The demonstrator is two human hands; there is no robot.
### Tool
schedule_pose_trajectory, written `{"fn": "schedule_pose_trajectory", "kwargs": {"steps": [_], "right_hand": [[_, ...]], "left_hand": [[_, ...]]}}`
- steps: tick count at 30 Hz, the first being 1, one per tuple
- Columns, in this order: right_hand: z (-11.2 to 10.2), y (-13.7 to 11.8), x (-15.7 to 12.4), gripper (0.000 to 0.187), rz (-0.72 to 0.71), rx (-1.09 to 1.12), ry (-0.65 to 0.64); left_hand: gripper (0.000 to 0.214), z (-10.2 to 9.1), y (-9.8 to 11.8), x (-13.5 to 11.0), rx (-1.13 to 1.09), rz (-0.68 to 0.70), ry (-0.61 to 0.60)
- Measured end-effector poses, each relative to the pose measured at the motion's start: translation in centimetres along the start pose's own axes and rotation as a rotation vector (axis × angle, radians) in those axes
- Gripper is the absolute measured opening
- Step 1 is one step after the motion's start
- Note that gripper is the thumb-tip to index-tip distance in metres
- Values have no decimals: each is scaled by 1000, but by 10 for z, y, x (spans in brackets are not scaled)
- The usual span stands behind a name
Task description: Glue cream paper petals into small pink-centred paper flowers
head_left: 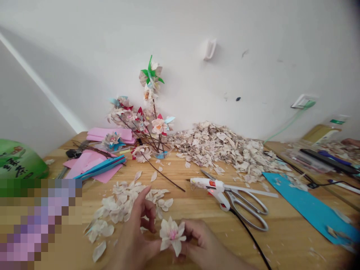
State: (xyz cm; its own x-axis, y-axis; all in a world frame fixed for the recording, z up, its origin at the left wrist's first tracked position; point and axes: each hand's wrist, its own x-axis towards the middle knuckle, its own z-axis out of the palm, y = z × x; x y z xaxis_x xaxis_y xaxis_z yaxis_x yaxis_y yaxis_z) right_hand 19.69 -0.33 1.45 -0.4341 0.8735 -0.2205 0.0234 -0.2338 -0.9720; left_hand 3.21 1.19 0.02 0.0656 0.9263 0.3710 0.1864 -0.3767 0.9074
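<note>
A small handmade flower with cream petals and a pink centre faces up, low in the middle of the head view. My right hand grips it from the right, fingers and thumb closed at its base. On the left side, my left hand has its index finger raised, the other fingers half curled and the thumb reaching toward the flower's base. Whether that thumb touches the flower is hidden. Loose pale petals lie just beyond my left hand. Right of centre, a white glue gun rests against silver-handled scissors.
Finished flowers on twigs stand against the wall. A large heap of dried petals lies at the back. Pink paper and a green bag are left; blue sheet lies right. The gun's black cord runs toward me.
</note>
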Motion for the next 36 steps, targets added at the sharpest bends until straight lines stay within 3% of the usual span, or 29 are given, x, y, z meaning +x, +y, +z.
{"fn": "schedule_pose_trajectory", "kwargs": {"steps": [5, 9, 13, 16, 19, 21, 25, 32, 36], "right_hand": [[-6, 1, -3, 19, -338, -498, 120], [-12, 5, -1, 14, -485, -669, 226], [-19, 10, 2, 12, -504, -727, 319], [-20, 13, 4, 13, -483, -755, 322], [-20, 14, 6, 11, -470, -759, 302], [-19, 14, 7, 10, -461, -768, 287], [-20, 11, 7, 10, -438, -788, 272], [-22, 4, 7, 8, -385, -805, 206], [-26, 2, 8, 10, -368, -797, 257]], "left_hand": [[95, -10, 0, -1, 86, 101, -91], [86, -17, 3, 4, 140, -30, -116], [41, -20, 11, 16, -161, -346, -83], [40, -22, 18, 21, -410, -552, -56], [42, -19, 18, 19, -529, -703, -160], [47, -16, 15, 15, -581, -710, -215], [54, -8, 11, 10, -635, -652, -180], [52, -8, 15, 11, -642, -761, -162], [54, -8, 11, 10, -645, -788, -90]]}}
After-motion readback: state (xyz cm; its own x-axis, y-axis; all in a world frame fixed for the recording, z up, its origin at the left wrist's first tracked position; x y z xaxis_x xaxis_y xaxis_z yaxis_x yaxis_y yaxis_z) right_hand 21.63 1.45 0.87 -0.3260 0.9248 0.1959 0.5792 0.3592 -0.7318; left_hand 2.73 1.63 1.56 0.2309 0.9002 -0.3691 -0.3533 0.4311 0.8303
